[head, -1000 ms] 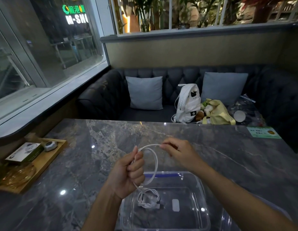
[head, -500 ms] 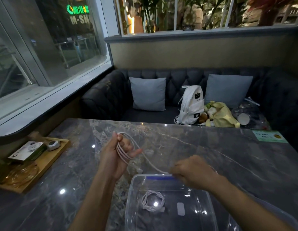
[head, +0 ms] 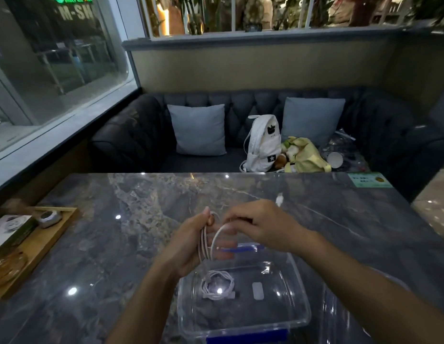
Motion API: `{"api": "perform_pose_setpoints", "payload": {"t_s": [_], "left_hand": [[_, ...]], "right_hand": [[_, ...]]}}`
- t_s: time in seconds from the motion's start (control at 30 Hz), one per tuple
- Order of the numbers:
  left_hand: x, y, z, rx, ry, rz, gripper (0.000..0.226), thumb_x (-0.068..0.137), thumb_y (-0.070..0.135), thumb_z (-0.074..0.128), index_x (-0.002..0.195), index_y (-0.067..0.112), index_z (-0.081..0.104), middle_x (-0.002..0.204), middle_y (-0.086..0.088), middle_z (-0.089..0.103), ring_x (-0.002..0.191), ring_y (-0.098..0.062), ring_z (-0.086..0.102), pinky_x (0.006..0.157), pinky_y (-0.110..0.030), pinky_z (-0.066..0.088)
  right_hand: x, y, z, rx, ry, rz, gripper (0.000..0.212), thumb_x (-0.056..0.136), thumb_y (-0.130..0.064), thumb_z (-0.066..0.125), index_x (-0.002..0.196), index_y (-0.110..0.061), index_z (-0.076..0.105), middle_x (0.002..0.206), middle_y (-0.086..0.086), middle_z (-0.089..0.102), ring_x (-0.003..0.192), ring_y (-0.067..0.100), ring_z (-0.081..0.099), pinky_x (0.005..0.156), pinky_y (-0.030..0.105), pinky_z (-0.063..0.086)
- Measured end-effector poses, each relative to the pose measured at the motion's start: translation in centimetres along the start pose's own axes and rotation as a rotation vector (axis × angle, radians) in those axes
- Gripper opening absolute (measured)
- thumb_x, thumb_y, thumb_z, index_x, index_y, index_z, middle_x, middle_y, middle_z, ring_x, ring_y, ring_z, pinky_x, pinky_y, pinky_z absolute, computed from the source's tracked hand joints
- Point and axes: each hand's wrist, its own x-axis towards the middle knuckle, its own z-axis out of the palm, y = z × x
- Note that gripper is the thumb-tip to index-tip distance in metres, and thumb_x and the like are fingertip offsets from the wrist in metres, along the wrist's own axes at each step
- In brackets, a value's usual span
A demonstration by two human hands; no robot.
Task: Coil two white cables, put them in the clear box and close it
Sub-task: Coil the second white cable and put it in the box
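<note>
- Okay, two white cables are showing: the loose cable [head: 206,240] is hanging in loops over the left hand [head: 188,247], and the coiled cable [head: 217,285] is lying inside the box [head: 301,316], on the left part of its floor.
- The left hand is gripping the loops with fingers curled round them, just above the box's far-left corner.
- The right hand [head: 263,225] is pinching a strand of the loose cable, touching the left hand; one blurred plug [head: 279,199] is sticking out past its knuckles.
- One clear box is sitting open on the table [head: 141,232]. Two blue clasps are showing: the far clasp [head: 243,249] is partly hidden by fingers, and the near clasp [head: 245,338] is at the frame's bottom.
- One tray [head: 46,247] is sitting at the table's left edge, well apart from the box.
- One green card [head: 370,180] is lying at the far-right corner.
- Behind the table, one sofa [head: 131,140] is holding the left cushion [head: 198,130], the right cushion [head: 311,119], one backpack [head: 263,145] and one yellow bag [head: 305,158].
</note>
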Motion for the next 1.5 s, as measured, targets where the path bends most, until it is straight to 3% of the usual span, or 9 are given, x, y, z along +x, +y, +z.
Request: {"api": "perform_pose_setpoints", "payload": {"t_s": [0.07,0.2,0.33,0.6,0.7,0.87,1.07,1.23,1.5], "left_hand": [[-0.1,-0.4,0.3,0.028,-0.028,-0.021,0.045,0.093,0.041,0.041,0.101,-0.001,0.058,0.078,-0.018,0.072,0.051,-0.023,0.067,0.043,-0.028,0.053],[-0.4,-0.8,0.7,0.008,-0.063,0.007,0.033,0.084,0.041,0.049,0.073,0.011,0.059,0.053,-0.015,0.064,0.029,-0.013,0.048,0.031,-0.015,0.034],[-0.6,-0.8,0.5,-0.055,-0.158,0.015,0.033,0.088,0.038,0.043,0.067,0.014,0.052,0.032,-0.002,0.044,0.024,-0.006,0.026,0.032,-0.013,0.02],[-1.1,-0.4,0.2,-0.152,-0.213,-0.014,0.039,0.089,0.036,0.038,0.06,0.017,0.056,0.031,0.009,0.034,0.025,-0.002,0.025,0.033,-0.017,0.016],[-1.3,-0.2,0.1,-0.171,-0.232,-0.04,0.038,0.089,0.035,0.04,0.058,0.017,0.051,0.032,0.01,0.032,0.029,-0.005,0.015,0.034,-0.016,0.016],[-1.8,0.2,-0.3,-0.215,-0.33,-0.045,0.035,0.075,0.037,0.071,0.057,0.016,0.049,0.038,0.007,0.017,0.031,-0.009,0.01,0.035,-0.017,0.012],[-1.1,0.3,-0.2,-0.249,-0.087,0.04,0.039,0.084,0.035,0.045,0.051,0.015,0.053,0.031,0.011,0.029,0.026,-0.002,0.016,0.03,-0.015,0.016],[-0.9,0.1,0.1,-0.152,0.141,0.125,0.042,0.082,0.037,0.053,0.045,0.018,0.055,0.033,0.011,0.026,0.027,-0.001,0.019,0.028,-0.014,0.017],[-0.8,0.9,-1.0,-0.075,0.333,0.125,0.031,0.093,0.015,0.048,0.063,0.008,0.049,0.031,0.009,0.026,0.024,-0.002,0.019,0.031,-0.008,0.016]], "right_hand": [[-0.1,0.3,0.5,0.046,0.07,0.055,0.009,0.085,-0.014,0.062,0.087,-0.007,0.067,0.07,0.002,0.065,0.062,0.01,0.055,0.061,0.029,0.044],[0.0,0.6,1.4,0.078,0.144,0.108,0.012,0.083,-0.02,0.065,0.081,-0.008,0.063,0.061,-0.013,0.051,0.054,-0.002,0.043,0.057,0.023,0.038],[0.1,1.0,2.0,0.05,0.199,0.125,0.012,0.081,-0.024,0.067,0.078,-0.013,0.063,0.064,-0.007,0.059,0.056,0.005,0.049,0.057,0.024,0.04],[0.4,1.5,2.9,0.123,0.249,0.14,0.009,0.079,-0.017,0.069,0.076,-0.01,0.064,0.068,-0.001,0.062,0.063,0.013,0.056,0.062,0.032,0.046],[0.5,1.7,3.0,0.183,0.214,0.179,0.007,0.08,-0.015,0.068,0.078,-0.011,0.063,0.071,-0.013,0.051,0.06,0.002,0.046,0.06,0.018,0.038],[-0.2,1.8,2.8,0.693,-0.114,0.359,0.014,0.089,-0.018,0.056,0.103,-0.018,0.062,0.077,-0.01,0.067,0.046,-0.001,0.045,0.043,0.012,0.036],[-0.4,2.0,3.7,0.844,-0.043,0.399,0.019,0.09,-0.003,0.052,0.077,-0.012,0.063,0.054,-0.005,0.06,0.035,0.002,0.035,0.035,0.013,0.028],[-0.4,2.0,5.2,0.861,0.05,0.479,0.014,0.09,-0.004,0.05,0.089,0.008,0.057,0.066,0.017,0.048,0.036,0.005,0.03,0.036,0.016,0.022],[-0.8,2.8,5.3,0.574,0.032,0.565,0.012,0.086,-0.018,0.061,0.076,-0.018,0.067,0.056,-0.003,0.052,0.047,0.003,0.046,0.049,0.017,0.038]]}}
